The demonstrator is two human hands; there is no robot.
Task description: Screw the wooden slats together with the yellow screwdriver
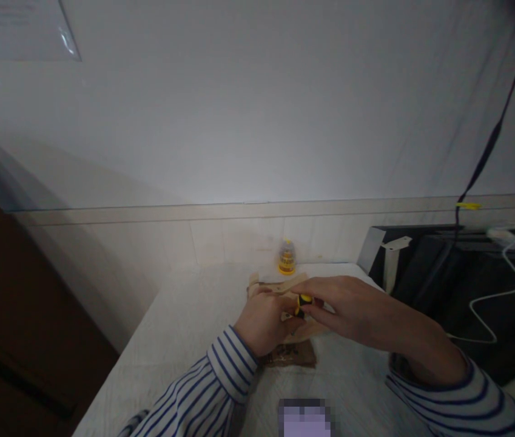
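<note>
- Fingers of the right hand (352, 306) pinch a small yellow-and-black handle (303, 300), low in the frame, just right of centre.
- Left hand (261, 321) bends over tan pieces (279, 287); its hidden fingers' grip cannot be told.
- Brown piece (294, 354) lies below, on the white-covered surface (170, 334).
- Yellow-based container (287, 260) stands above them in the frame.

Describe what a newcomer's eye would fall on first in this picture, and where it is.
Probably the yellow-and-black object in the right grip, close beside the left grip, above the white-covered table. Next, perhaps, the small clear container with a yellow base, standing beyond them near the wall. The striped sleeves also stand out, lower in view.
</note>
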